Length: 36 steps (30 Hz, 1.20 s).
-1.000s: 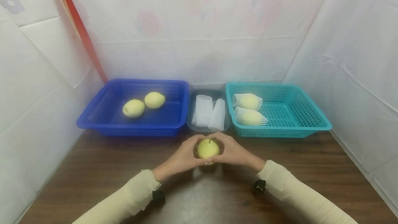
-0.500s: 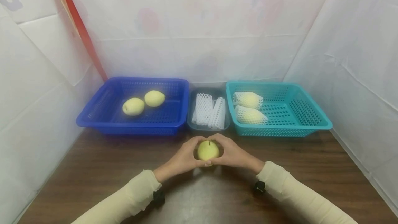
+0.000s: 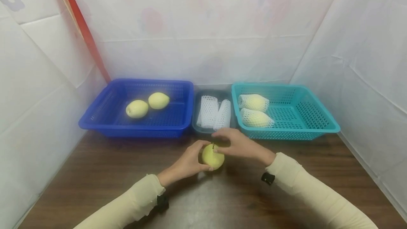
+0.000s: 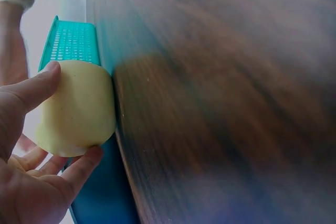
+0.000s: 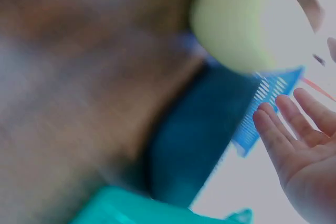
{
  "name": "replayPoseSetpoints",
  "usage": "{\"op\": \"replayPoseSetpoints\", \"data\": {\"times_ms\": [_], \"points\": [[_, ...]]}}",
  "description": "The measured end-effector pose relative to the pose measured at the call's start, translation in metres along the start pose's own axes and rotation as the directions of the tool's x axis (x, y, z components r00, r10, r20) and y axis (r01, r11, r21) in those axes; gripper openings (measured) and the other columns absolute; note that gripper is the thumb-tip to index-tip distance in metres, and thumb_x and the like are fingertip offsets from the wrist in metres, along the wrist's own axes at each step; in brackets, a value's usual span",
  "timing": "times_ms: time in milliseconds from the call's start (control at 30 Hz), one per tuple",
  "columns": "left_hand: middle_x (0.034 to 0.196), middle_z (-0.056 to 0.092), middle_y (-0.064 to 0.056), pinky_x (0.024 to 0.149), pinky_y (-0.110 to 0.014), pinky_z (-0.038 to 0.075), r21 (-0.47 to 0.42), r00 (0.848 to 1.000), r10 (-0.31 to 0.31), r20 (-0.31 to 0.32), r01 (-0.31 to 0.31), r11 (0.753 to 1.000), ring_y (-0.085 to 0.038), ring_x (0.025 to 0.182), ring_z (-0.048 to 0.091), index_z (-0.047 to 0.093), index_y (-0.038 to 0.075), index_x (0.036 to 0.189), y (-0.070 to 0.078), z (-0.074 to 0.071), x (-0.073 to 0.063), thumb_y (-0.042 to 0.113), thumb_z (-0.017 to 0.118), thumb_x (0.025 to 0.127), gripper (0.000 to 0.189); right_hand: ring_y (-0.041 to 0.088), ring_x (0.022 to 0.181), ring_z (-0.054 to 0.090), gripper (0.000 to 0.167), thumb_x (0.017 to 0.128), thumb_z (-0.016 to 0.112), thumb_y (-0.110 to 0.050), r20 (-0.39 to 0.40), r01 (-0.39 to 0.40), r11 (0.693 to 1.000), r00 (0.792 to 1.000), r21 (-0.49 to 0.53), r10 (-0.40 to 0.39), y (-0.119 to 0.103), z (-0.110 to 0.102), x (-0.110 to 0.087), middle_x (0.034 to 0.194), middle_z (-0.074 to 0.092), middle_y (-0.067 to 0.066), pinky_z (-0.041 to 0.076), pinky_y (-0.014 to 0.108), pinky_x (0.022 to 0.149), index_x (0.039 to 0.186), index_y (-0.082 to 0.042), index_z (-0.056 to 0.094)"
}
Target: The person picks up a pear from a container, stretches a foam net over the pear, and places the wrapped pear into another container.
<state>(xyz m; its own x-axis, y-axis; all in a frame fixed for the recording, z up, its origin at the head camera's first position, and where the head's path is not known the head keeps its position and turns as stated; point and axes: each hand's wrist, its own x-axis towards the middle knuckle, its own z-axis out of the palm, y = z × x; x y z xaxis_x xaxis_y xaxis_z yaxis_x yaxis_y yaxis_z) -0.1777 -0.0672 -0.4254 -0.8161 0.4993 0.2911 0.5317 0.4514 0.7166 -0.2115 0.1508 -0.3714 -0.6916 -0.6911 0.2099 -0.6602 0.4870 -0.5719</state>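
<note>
A yellow-green pear [image 3: 212,158] with a short stem is held over the table by my left hand [image 3: 189,160], thumb on the near side and fingers on the far side. In the left wrist view the pear [image 4: 79,108] sits between the thumb and fingertips. My right hand [image 3: 241,144] is off the pear's right side, its fingers reaching toward the dark tray; the right wrist view shows these fingers [image 5: 289,124] extended and apart from the pear [image 5: 252,24]. White foam net sleeves [image 3: 209,112] lie in the dark tray [image 3: 198,130] just beyond both hands.
A blue basket [image 3: 143,129] at the back left holds two bare pears [image 3: 137,109]. At the back right, a teal basket [image 3: 292,130] has two pears in foam nets [image 3: 257,118] along its left side. White sheeting [image 3: 203,59] encloses the brown wooden table [image 3: 111,165].
Both hands were around the pear before. My right hand has let go of it and moved up and away toward the tray, while the left hand and pear stay in place.
</note>
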Motion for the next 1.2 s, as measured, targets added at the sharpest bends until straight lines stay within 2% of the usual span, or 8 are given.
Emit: {"op": "replayPoseSetpoints", "data": {"times_ms": [233, 400, 667, 767, 867, 1000, 1100, 1200], "points": [[0.119, 0.057, -0.013, 0.089, -0.043, 0.048, -0.002, 1.0, -0.014, 0.0, 0.014, 1.0, -0.026, 0.104, 0.057, 0.051, 0.0, 0.124, 0.0, 0.0, 0.0, 0.011, 0.088, 0.063, 0.072, 0.03, 0.107, 0.059, 0.037, 0.088, 0.068, -0.014, -0.106, -0.06, 0.997, 0.993, -0.054, 0.054, -0.006, -0.044, 0.034, 0.117, 0.062, 0.015, 0.049, 0.04, 0.09, 0.119, 0.003, 0.06], [0.12, 0.057, -0.012, 0.09, -0.044, 0.046, 0.026, 1.0, -0.014, -0.008, 0.014, 1.0, -0.025, 0.108, 0.054, 0.051, 0.001, 0.124, 0.0, -0.001, -0.001, 0.013, 0.088, 0.063, 0.072, 0.031, 0.108, 0.058, 0.035, 0.091, 0.063, -0.013, -0.114, -0.136, 0.986, 0.986, -0.097, 0.125, -0.005, -0.066, 0.063, 0.118, 0.061, 0.017, 0.047, 0.041, 0.093, 0.12, 0.005, 0.059], [0.12, 0.056, -0.013, 0.091, -0.045, 0.046, 0.01, 1.0, -0.005, -0.002, 0.005, 1.0, -0.026, 0.108, 0.054, 0.052, -0.001, 0.122, 0.001, 0.001, -0.001, 0.011, 0.088, 0.063, 0.07, 0.034, 0.116, 0.053, 0.035, 0.092, 0.057, -0.008, -0.107, -0.201, 0.959, 0.977, -0.201, 0.182, 0.015, -0.083, 0.106, 0.124, 0.058, 0.022, 0.042, 0.044, 0.098, 0.123, 0.007, 0.057], [0.119, 0.056, -0.013, 0.091, -0.044, 0.046, 0.023, 1.0, -0.001, 0.0, 0.001, 1.0, -0.025, 0.108, 0.054, 0.051, -0.001, 0.122, 0.001, 0.002, 0.0, 0.012, 0.088, 0.063, 0.071, 0.034, 0.112, 0.056, 0.031, 0.091, 0.056, -0.007, -0.088, -0.235, 0.941, 0.972, -0.245, 0.219, 0.022, -0.085, 0.117, 0.119, 0.06, 0.022, 0.044, 0.044, 0.096, 0.12, 0.006, 0.059], [0.119, 0.056, -0.013, 0.09, -0.043, 0.047, 0.029, 1.0, -0.001, 0.001, 0.001, 1.0, -0.025, 0.107, 0.054, 0.051, -0.001, 0.123, 0.002, 0.004, 0.0, 0.012, 0.089, 0.063, 0.072, 0.031, 0.087, 0.061, 0.019, 0.089, 0.056, -0.004, -0.065, -0.266, 0.916, 0.964, -0.298, 0.259, 0.029, -0.083, 0.125, 0.097, 0.065, 0.02, 0.051, 0.041, 0.079, 0.102, 0.006, 0.065], [0.119, 0.056, -0.012, 0.09, -0.042, 0.046, 0.033, 1.0, -0.004, 0.011, 0.003, 0.999, -0.024, 0.107, 0.054, 0.05, -0.001, 0.123, 0.003, 0.006, 0.0, 0.013, 0.088, 0.063, 0.072, 0.024, 0.062, 0.052, 0.008, 0.086, 0.057, -0.002, -0.044, -0.314, 0.862, 0.945, -0.397, 0.324, 0.039, -0.078, 0.131, 0.071, 0.059, 0.01, 0.047, 0.035, 0.06, 0.083, 0.0, 0.064], [0.119, 0.056, -0.011, 0.091, -0.041, 0.046, 0.034, 1.0, -0.015, 0.019, 0.014, 0.999, -0.024, 0.108, 0.054, 0.05, 0.0, 0.123, 0.005, 0.007, 0.0, 0.014, 0.088, 0.064, 0.072, 0.022, 0.068, 0.056, 0.005, 0.087, 0.058, -0.003, -0.043, -0.378, 0.819, 0.916, -0.431, 0.4, 0.047, -0.072, 0.134, 0.075, 0.059, 0.007, 0.049, 0.034, 0.063, 0.087, -0.002, 0.063], [0.119, 0.056, -0.01, 0.092, -0.041, 0.046, 0.025, 0.999, -0.024, 0.022, 0.024, 0.999, -0.023, 0.108, 0.053, 0.051, 0.001, 0.123, 0.006, 0.008, 0.001, 0.014, 0.088, 0.064, 0.071, 0.024, 0.078, 0.06, 0.009, 0.089, 0.059, -0.006, -0.03, -0.446, 0.764, 0.871, -0.465, 0.49, 0.05, -0.066, 0.136, 0.086, 0.062, 0.01, 0.051, 0.036, 0.072, 0.096, -0.002, 0.063]]}}
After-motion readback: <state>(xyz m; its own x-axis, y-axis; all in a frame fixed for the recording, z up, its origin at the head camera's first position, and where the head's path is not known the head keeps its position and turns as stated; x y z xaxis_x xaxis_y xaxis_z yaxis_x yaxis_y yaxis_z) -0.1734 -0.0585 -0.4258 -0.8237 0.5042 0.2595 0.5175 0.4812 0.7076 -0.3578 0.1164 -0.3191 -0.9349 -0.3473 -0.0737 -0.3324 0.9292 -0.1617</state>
